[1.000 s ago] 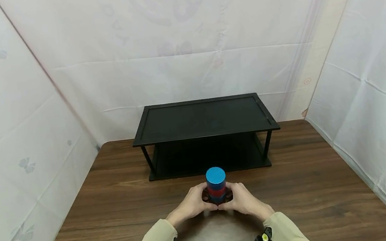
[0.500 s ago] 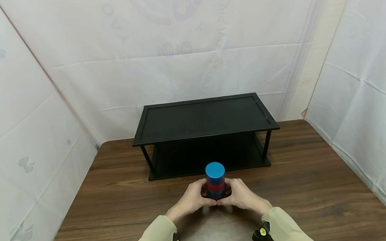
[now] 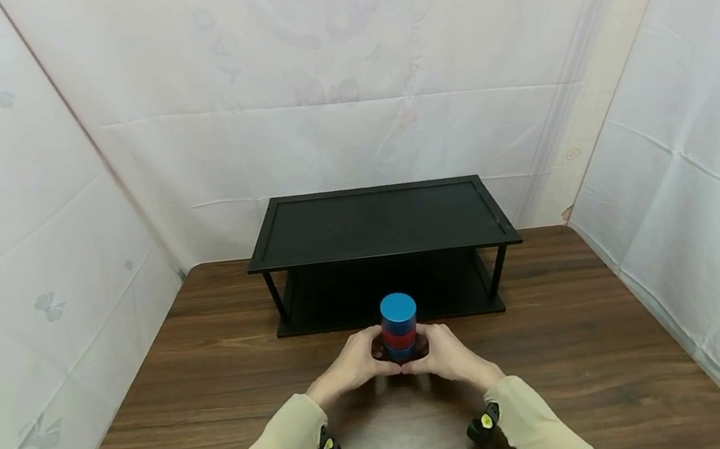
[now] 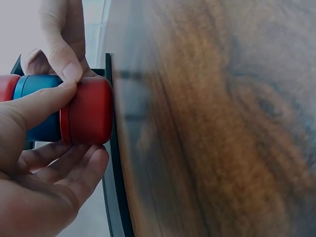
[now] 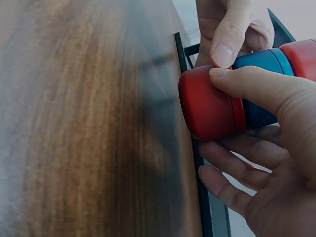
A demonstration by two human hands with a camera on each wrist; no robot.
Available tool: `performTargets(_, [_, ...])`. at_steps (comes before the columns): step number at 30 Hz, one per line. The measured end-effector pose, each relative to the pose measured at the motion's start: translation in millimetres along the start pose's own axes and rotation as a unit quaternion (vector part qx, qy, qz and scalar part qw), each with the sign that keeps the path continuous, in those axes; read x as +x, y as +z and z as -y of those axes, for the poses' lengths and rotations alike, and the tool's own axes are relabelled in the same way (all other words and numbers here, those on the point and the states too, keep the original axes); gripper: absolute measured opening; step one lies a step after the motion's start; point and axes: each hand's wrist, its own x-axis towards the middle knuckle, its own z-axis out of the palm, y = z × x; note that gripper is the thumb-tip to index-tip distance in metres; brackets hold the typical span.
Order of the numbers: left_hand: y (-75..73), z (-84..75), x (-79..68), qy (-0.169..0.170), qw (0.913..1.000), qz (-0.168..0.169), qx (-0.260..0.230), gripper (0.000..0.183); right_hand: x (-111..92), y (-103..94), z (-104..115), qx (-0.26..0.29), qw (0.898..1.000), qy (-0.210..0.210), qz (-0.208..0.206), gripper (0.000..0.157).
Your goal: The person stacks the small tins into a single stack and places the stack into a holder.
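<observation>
Ahead of me in the head view is an upright stack of small round lidded tins (image 3: 398,316), blue on top, then red and blue below. My left hand (image 3: 353,364) and right hand (image 3: 451,354) hold it from both sides, thumbs meeting at the near side. Both wrist views show the lowest tin, a red one (image 4: 91,111), with the thumb tips at its lid and fingers curled round behind. Above it come a blue tin (image 5: 259,111) and another red tin (image 5: 302,57). The stack's base is close over the table.
A black two-tier rack (image 3: 380,221) stands at the back of the wooden table (image 3: 216,385), just beyond the stack. White sheets (image 3: 345,126) hang behind and on both sides. A small black camera (image 3: 326,447) sits on each wrist.
Both hands have moved the stack of tins a little forward, closer to the rack's front edge. Their hold on it looks the same.
</observation>
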Motion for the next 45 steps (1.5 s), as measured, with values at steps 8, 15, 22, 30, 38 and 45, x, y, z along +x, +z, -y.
performTargets(8, [-9.9,-4.1,5.0,0.001,1.0,-0.004,0.002,0.055,7.4,-7.9,5.3,-0.001,1.0,-0.005,0.001,0.046])
performTargets(15, [-17.7,-10.3,8.4,-0.004,0.9999,-0.015,0.007,0.056,13.7,-16.1,10.7,-0.004,1.0,-0.006,-0.003,0.047])
performTargets(22, [-24.7,-15.2,13.2,0.003,0.9994,-0.027,0.019,0.057,18.8,-25.1,16.6,-0.02,1.0,-0.013,-0.018,0.049])
performTargets(30, [-29.9,-18.0,16.6,0.0,0.9995,-0.031,0.006,0.056,25.7,-31.5,20.2,-0.025,0.999,-0.014,-0.019,0.05])
performTargets(38, [-37.3,-21.8,20.4,0.001,0.9992,-0.04,0.003,0.055,33.1,-39.8,25.3,-0.029,0.999,-0.022,-0.014,0.051])
performTargets(45, [-44.4,-26.4,22.8,0.006,0.9989,-0.047,-0.001,0.055,38.0,-47.0,30.6,-0.029,0.999,-0.019,-0.013,0.051])
